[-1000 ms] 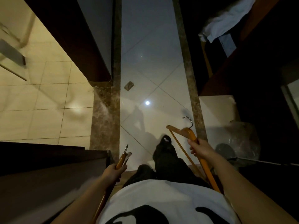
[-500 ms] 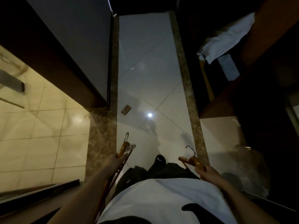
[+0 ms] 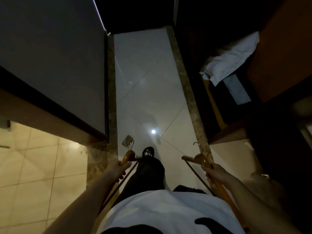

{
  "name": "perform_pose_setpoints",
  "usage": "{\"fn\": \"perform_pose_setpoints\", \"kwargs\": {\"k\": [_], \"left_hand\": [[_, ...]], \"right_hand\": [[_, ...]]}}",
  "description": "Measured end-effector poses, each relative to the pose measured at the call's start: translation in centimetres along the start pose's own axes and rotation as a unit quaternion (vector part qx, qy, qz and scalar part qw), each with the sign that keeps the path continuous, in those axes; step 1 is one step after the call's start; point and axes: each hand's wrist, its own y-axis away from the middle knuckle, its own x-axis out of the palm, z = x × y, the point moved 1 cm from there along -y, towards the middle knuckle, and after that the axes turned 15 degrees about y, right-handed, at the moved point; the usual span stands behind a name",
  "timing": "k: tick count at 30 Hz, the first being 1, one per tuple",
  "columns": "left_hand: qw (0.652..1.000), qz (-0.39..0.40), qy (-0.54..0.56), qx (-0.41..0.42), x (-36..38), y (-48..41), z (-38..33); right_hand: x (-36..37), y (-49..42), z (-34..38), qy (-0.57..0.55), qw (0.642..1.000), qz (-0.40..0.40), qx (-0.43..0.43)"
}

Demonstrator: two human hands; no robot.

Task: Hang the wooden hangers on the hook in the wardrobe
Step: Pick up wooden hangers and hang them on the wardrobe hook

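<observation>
I hold one wooden hanger in each hand, low in front of my body. My left hand (image 3: 118,169) grips the left hanger (image 3: 128,155) just below its metal hook, which points forward. My right hand (image 3: 215,172) grips the right hanger (image 3: 197,158) near its shoulder; its hook points up and its bar runs back past my wrist. A dark open wardrobe (image 3: 224,129) with brown wooden sides stands on the right. No hanging hook or rail shows inside it.
A narrow white tiled floor (image 3: 148,78) runs ahead between stone strips. A dark wall panel (image 3: 50,56) stands left, beige tiles (image 3: 33,174) below it. White cloth (image 3: 231,56) lies in the wardrobe. A small plate (image 3: 127,140) lies on the floor by my shoe (image 3: 148,152).
The view has moved forward along the corridor and tilted up. Both hands have kept their hangers; the right hanger has swung so its hook now points up.
</observation>
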Motion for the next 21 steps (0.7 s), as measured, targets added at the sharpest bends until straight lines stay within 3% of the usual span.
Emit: {"fn": "perform_pose_setpoints", "kwargs": {"k": [10,21], "left_hand": [[0.998,0.036,-0.043,0.000,-9.0,-9.1,-11.0],[0.994,0.079,-0.049,0.065,-6.7,-17.6,-28.2]], "right_hand": [[-7.5,-6.3,15.9,-0.062,0.994,-0.083,-0.045],[-12.1,-8.8,16.2,-0.136,0.987,-0.079,0.039]]}}
